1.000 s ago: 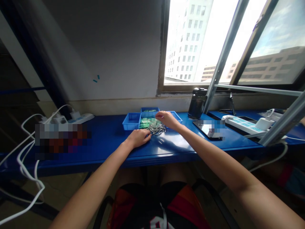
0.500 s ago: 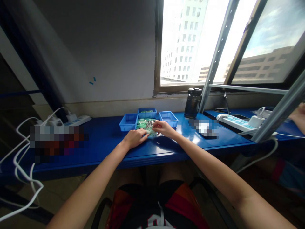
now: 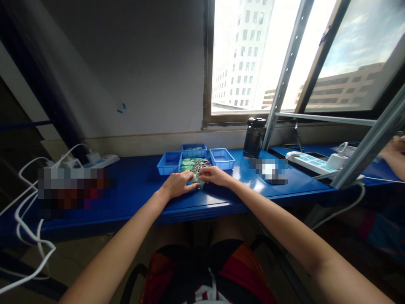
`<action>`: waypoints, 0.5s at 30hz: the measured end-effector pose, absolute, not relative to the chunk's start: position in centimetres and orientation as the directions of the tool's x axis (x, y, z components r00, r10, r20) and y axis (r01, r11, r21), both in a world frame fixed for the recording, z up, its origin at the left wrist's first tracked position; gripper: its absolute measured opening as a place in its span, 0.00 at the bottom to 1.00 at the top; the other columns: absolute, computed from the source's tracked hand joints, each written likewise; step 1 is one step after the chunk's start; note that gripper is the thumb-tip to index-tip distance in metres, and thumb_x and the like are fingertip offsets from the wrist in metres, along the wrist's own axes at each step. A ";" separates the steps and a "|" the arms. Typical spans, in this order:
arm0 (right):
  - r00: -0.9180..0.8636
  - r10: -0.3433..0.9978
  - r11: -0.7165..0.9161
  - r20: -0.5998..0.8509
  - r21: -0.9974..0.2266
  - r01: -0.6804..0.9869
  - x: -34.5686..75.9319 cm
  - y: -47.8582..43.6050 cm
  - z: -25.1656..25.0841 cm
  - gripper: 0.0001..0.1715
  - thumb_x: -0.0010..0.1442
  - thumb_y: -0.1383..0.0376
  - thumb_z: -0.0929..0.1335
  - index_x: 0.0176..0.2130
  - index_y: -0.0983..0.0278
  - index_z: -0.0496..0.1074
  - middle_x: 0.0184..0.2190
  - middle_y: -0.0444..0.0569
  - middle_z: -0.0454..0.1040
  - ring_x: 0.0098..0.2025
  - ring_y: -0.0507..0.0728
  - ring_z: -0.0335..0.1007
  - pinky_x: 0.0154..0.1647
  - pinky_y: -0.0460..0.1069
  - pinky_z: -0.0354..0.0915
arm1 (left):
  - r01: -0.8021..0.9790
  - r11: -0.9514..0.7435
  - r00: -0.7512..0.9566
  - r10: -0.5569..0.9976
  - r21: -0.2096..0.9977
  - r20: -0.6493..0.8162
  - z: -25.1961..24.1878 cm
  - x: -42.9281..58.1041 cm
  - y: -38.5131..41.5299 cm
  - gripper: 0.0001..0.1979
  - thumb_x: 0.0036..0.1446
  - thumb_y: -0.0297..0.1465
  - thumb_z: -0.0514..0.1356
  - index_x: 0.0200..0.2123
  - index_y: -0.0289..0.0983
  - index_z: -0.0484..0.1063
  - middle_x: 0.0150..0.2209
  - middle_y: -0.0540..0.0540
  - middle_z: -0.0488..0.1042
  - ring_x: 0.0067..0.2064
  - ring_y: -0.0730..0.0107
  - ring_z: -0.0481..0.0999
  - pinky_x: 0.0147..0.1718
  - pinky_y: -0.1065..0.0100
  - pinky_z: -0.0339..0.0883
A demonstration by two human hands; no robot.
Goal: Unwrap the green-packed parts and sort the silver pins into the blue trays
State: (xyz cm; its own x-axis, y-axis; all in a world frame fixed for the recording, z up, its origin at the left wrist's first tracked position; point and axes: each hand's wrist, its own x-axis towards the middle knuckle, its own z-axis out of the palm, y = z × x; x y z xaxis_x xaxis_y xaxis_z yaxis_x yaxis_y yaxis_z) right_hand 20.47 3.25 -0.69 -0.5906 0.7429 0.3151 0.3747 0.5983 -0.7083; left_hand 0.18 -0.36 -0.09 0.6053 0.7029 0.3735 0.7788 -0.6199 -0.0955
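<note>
My left hand [image 3: 179, 184] rests at the front of the blue table, its fingers and thumb closed on a small see-through green plastic bag [image 3: 200, 185]. Right beside it, the fingertips of my right hand [image 3: 215, 175] are pinched together at the bag's upper edge. What is between those fingertips is too small to tell. Behind my hands lies a heap of small metal pieces, apparently screws [image 3: 202, 164]. Left of the heap are green plastic packets [image 3: 187, 162].
Around the heap stand a left blue bin [image 3: 169, 170], a back blue bin [image 3: 194, 153] with green packets inside, and a right blue bin [image 3: 222, 165]. A black bottle [image 3: 254, 139] and a power strip [image 3: 311, 162] are to the right. Another person's hand [image 3: 395, 147] shows far right.
My right hand has come down and slightly left from the metal heap to the bag, uncovering more of the heap. The view has shifted a little.
</note>
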 end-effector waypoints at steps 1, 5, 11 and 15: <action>-0.591 0.743 0.600 0.315 -0.704 0.380 20.4 3.3 -0.8 0.18 0.52 0.55 0.67 0.35 0.68 0.71 0.20 0.42 0.67 0.21 0.49 0.62 0.26 0.44 0.60 | 0.776 -0.624 0.610 0.699 -0.099 0.374 -0.1 0.2 -0.4 0.18 0.57 0.46 0.49 0.33 0.37 0.66 0.33 0.46 0.71 0.32 0.68 0.73 0.29 0.71 0.63; -0.597 0.743 0.591 0.302 -0.714 0.375 20.2 3.4 -1.1 0.19 0.52 0.55 0.67 0.38 0.67 0.71 0.20 0.41 0.67 0.21 0.49 0.62 0.26 0.44 0.60 | 0.789 -0.607 0.591 0.712 -0.090 0.379 0.0 0.3 -0.5 0.17 0.55 0.46 0.51 0.33 0.37 0.66 0.33 0.46 0.71 0.31 0.69 0.73 0.28 0.71 0.62; -0.626 0.729 0.573 0.276 -0.747 0.338 20.3 3.1 -0.7 0.22 0.51 0.56 0.68 0.42 0.68 0.71 0.19 0.40 0.66 0.22 0.49 0.63 0.27 0.44 0.61 | 0.817 -0.567 0.563 0.744 -0.106 0.360 0.3 0.6 -0.9 0.14 0.54 0.41 0.53 0.37 0.37 0.66 0.36 0.45 0.71 0.34 0.66 0.74 0.29 0.71 0.63; -0.653 0.720 0.539 0.234 -0.781 0.315 20.4 3.2 -0.7 0.29 0.48 0.57 0.70 0.47 0.68 0.68 0.20 0.40 0.67 0.23 0.49 0.63 0.27 0.44 0.61 | 0.819 -0.561 0.564 0.746 -0.123 0.355 0.4 0.7 -1.1 0.14 0.54 0.40 0.52 0.39 0.37 0.66 0.38 0.44 0.71 0.35 0.65 0.74 0.28 0.71 0.64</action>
State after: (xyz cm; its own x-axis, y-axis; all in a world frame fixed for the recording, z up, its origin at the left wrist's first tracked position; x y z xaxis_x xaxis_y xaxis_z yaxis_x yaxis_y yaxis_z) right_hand 20.43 3.23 -0.70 -0.6530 0.7204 0.2338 0.3153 0.5392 -0.7809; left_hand 0.74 -1.08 0.45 0.5638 0.7458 0.3549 0.8189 -0.5606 -0.1228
